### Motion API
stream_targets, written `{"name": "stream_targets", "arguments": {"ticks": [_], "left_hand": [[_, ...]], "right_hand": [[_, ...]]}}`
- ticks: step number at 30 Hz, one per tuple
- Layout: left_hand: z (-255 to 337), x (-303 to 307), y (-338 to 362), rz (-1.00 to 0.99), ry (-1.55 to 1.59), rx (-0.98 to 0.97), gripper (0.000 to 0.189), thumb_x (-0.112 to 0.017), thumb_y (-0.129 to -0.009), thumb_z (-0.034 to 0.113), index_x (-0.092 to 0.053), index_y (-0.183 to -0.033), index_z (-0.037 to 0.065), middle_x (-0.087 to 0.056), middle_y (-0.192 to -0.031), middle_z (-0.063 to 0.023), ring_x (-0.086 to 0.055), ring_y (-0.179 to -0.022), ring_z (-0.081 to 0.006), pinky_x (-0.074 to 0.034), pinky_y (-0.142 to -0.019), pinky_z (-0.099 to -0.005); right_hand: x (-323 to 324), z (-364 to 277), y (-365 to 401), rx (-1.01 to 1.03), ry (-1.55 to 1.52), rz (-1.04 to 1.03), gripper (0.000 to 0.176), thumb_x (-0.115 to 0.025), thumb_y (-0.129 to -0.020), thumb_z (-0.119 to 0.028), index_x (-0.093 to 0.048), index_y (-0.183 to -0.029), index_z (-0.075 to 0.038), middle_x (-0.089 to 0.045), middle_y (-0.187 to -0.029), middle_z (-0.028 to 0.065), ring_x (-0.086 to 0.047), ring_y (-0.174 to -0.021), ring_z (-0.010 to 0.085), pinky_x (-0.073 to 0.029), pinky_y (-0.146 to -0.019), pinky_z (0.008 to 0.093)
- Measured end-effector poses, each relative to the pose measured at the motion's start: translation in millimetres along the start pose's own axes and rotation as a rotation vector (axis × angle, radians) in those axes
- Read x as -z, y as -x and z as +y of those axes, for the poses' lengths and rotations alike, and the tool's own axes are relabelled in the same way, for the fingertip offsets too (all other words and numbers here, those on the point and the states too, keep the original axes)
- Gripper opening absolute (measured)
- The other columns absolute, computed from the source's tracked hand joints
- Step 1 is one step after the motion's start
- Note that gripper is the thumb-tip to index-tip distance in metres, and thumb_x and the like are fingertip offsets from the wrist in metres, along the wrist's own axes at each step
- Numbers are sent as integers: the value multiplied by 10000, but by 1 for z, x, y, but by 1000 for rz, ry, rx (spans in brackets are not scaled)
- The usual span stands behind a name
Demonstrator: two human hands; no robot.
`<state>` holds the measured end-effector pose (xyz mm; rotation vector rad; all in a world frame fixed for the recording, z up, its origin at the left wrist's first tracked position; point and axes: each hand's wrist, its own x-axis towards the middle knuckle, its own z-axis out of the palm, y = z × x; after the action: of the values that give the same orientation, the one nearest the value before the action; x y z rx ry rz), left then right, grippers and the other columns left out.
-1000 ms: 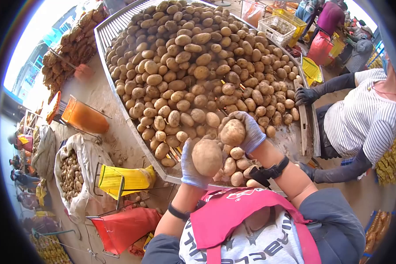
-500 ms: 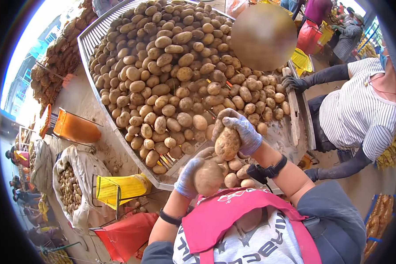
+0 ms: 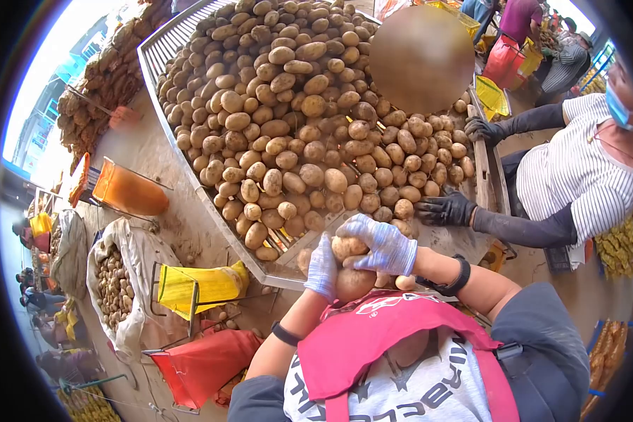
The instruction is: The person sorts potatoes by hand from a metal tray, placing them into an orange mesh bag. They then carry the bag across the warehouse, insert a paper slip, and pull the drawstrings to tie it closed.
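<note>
Both my hands wear pale, dirt-marked gloves and are close together at the near edge of the sorting table. My right hand (image 3: pixel 385 245) is closed around a brown potato (image 3: pixel 348 247). Facing it, my left hand (image 3: pixel 322 269) has its fingers pointing up and its palm against a larger potato (image 3: pixel 355 283), just in front of my pink apron (image 3: pixel 373 337). Another potato (image 3: pixel 304 260) shows at the outer side of my left hand. Beyond my hands, a large heap of potatoes (image 3: pixel 260 119) covers the slatted metal table (image 3: pixel 183 151).
At right, a co-worker's dark-gloved hand (image 3: pixel 446 209) rests by the heap; the other grips a wooden board (image 3: pixel 481 158). To the left are a yellow bag on a frame (image 3: pixel 204 287), a red bag (image 3: pixel 207 366), an orange bag (image 3: pixel 130 188) and a white sack of potatoes (image 3: pixel 130 246).
My hands have come together and the potatoes in them are now side by side. The co-worker's lower hand has moved up onto the table beside the heap. The view has shifted slightly.
</note>
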<state>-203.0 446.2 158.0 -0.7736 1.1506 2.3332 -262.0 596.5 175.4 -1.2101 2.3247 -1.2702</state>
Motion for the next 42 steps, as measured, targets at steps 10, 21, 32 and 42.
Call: {"name": "stream_targets", "arguments": {"ticks": [10, 21, 32, 42], "left_hand": [[-56, 43, -5, -777, 537, 396, 798, -369, -817, 691, -296, -1398, 148, -464, -1270, -185, -499, -1082, -353, -423, -892, -519], [-34, 81, 41, -416, 708, 219, 482, -594, -840, 424, -548, -1137, 48, -642, -943, -125, -640, -780, -238, -549, -713, -360], [27, 355, 152, 188, 705, -690, 301, -487, -852, 405, -575, -951, 135, -598, -811, -23, -571, -685, -188, -536, -652, -336], [59, 289, 26, 542, 36, -579, 338, -549, -891, 298, -520, -1183, 130, -612, -1041, -79, -587, -857, -183, -490, -737, -326]], "right_hand": [[-26, 44, 30, -566, -709, 696, 206, -588, -887, -237, -564, -998, -65, -599, -876, 37, -532, -792, 118, -467, -733, 282], [-91, 7, -20, -219, -288, 201, 218, -550, -840, -223, -589, -996, -76, -586, -924, 65, -570, -860, 192, -468, -748, 313], [-111, 37, 1, -375, 18, 129, 215, -512, -857, -178, -584, -1029, -71, -576, -1006, 108, -542, -973, 253, -440, -834, 360], [-92, 76, 74, -262, 757, -196, 594, -587, -766, -470, -447, -1311, -281, -353, -1401, 137, -311, -1310, 332, -140, -1049, 619]]}}
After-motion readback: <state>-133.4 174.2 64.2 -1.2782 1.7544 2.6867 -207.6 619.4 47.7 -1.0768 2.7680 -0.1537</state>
